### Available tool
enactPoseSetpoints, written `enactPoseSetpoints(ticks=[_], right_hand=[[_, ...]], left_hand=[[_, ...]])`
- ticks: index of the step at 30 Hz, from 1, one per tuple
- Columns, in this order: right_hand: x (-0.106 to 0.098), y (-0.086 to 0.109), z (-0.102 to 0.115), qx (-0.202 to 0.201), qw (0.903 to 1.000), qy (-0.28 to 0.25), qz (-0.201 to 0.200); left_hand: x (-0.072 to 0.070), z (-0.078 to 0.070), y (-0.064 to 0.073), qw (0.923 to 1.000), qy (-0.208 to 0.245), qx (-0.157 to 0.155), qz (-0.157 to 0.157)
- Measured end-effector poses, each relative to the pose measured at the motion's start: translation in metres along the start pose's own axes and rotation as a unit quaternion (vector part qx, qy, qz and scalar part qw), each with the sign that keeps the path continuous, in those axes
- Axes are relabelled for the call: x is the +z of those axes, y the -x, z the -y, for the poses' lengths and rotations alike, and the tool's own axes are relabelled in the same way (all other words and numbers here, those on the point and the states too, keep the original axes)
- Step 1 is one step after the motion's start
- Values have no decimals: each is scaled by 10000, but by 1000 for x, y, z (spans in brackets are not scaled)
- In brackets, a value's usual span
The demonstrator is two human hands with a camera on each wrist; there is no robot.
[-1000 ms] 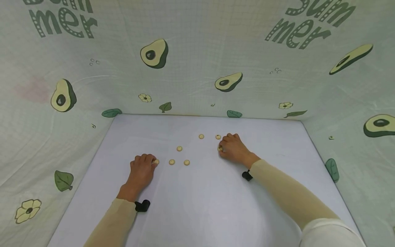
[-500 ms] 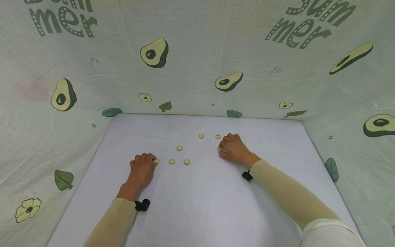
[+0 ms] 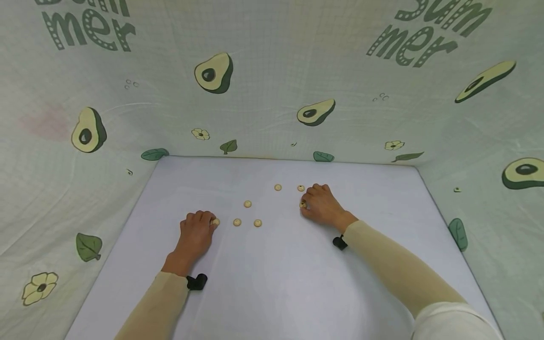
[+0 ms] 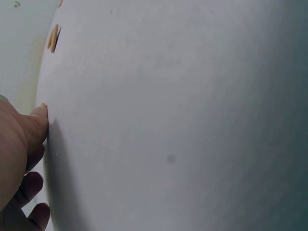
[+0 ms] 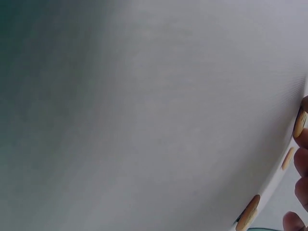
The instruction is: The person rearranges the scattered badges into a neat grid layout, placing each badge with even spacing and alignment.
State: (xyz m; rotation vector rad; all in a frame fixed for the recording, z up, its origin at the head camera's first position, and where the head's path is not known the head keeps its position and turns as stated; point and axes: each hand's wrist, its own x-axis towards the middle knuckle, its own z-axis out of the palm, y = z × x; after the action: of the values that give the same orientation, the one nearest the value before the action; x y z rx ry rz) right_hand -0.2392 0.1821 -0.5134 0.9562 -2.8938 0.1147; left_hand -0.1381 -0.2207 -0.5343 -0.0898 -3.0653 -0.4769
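Observation:
In the head view, my left hand (image 3: pixel 197 235) rests low on the white tabletop, pinching a small round tan disc (image 3: pixel 216 221) that looks like a wooden button. Only a sliver of that disc (image 4: pixel 44 105) shows past the thumb in the left wrist view. My right hand (image 3: pixel 321 205) pinches a similar disc (image 3: pixel 303 205) with a dark mark at its middle. Between finger and thumb, its edge (image 5: pixel 300 122) appears in the right wrist view. Just beyond the right fingers lies another dark-centred disc (image 3: pixel 301 188). A plain-faced disc (image 3: pixel 237 222) lies right of the left hand.
More discs lie flat between the hands: one (image 3: pixel 258 223) at the front, one (image 3: pixel 248 204) behind it, another (image 3: pixel 278 187) farther back. The white tabletop (image 3: pixel 272 283) meets a pale cloth (image 3: pixel 263 118) printed with avocados at the back and sides.

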Motion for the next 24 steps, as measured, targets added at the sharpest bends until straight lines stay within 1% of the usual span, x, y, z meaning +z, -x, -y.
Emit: enactPoseSetpoints(ticks=[8,15,18,21,24], right_hand=[[0,-2,1,93,9999,-47,-30],[-1,-7,8,126,9994,-237,-219],[-1,-12,14,94,9991,-276,-296],[-1,-19,24,36,9990,-285,-329],[-1,-27,36,-58,9994,-263,-204]], left_hand=[[-2,1,0,9999,-84,109,29],[-2,0,1,9984,-441,366,-35],[-2,0,1,9972,-561,491,-108],[-2,0,1,9965,-618,550,-142],[-2,-1,1,9964,-633,541,-125]])
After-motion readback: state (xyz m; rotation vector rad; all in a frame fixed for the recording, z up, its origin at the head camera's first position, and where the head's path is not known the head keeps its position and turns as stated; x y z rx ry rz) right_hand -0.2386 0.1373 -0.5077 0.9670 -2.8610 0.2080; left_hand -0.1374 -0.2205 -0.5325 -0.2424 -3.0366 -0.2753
